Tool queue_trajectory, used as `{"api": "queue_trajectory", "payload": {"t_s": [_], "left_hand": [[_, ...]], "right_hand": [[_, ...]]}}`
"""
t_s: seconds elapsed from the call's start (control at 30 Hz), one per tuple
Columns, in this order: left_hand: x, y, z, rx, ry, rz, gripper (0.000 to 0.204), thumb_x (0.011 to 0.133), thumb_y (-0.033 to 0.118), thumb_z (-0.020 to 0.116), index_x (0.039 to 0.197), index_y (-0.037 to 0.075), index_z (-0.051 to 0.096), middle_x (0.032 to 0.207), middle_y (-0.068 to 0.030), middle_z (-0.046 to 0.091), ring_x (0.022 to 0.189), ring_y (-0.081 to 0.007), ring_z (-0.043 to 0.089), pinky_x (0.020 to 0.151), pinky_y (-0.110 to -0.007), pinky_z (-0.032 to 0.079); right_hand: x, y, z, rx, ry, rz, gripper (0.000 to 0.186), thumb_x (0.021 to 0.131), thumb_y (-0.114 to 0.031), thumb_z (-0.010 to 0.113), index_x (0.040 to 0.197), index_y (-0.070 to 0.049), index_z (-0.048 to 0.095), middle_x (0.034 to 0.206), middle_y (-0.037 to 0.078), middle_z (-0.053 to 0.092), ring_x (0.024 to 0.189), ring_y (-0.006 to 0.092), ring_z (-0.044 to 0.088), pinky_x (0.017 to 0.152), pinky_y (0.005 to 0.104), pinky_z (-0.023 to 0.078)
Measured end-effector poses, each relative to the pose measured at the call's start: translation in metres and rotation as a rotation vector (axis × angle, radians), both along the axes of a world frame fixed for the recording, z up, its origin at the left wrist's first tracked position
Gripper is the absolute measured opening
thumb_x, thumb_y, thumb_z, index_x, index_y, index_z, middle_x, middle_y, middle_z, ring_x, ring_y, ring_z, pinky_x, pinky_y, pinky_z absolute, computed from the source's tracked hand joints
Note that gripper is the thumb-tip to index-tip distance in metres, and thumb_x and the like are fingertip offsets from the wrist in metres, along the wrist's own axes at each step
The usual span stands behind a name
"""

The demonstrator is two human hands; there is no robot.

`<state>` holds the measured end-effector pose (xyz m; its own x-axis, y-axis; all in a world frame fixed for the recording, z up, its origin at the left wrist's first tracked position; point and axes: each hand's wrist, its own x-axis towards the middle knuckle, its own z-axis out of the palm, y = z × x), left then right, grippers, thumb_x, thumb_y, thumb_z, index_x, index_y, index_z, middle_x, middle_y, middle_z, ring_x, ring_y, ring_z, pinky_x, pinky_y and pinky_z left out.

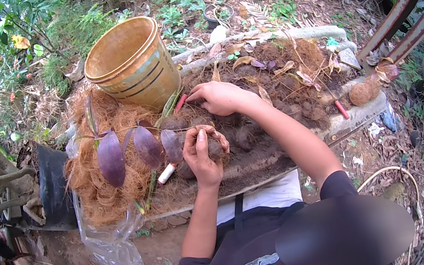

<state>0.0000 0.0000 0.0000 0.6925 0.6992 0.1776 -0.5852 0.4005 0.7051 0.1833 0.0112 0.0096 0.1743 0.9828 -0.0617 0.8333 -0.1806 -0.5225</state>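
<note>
My left hand (205, 158) is wrapped round a brown soil ball (215, 147) at the near middle of the slab. A stem with broad purple leaves (147, 146) reaches left from beside this hand, over the fibre; where it joins the ball is hidden. My right hand (222, 97) reaches down to the dark soil (242, 133) just beyond, fingers bent and apart. Its fingertips are close to a red handle (181, 103). Whether they touch it I cannot tell. A white-and-red handle (166, 173) lies left of my left hand.
A large yellow-brown bucket (145, 79) stands at the far left on coconut fibre (86, 177). At the right end lie another red handle (341, 109) and a round fibre ball (362, 93). Rusty metal bars (398, 14) rise there. Clear plastic (113, 248) hangs at the near left.
</note>
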Motion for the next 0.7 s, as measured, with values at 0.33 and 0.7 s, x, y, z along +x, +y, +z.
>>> {"api": "queue_trajectory", "payload": {"t_s": [0.33,0.7], "left_hand": [[0.005,-0.007,0.010,-0.033,0.122,0.027,0.018,0.100,0.019,0.048,0.098,0.002,0.054,0.080,-0.0075,0.054,0.065,-0.0177,0.057,0.053,-0.030,0.046],[0.006,0.022,0.036,-0.045,0.182,0.094,0.016,0.099,0.020,0.050,0.097,0.004,0.055,0.079,-0.0058,0.055,0.064,-0.0172,0.058,0.053,-0.030,0.045]], "right_hand": [[0.002,0.015,-0.010,-0.007,0.015,-0.246,0.032,0.078,-0.017,0.073,0.106,-0.003,0.068,0.101,0.023,0.068,0.099,0.0356,0.066,0.084,0.0442,0.054],[-0.001,0.010,0.000,0.084,0.152,-0.292,0.038,0.071,-0.017,0.081,0.102,0.000,0.069,0.094,0.020,0.070,0.093,0.0341,0.068,0.084,0.0405,0.053]]}}
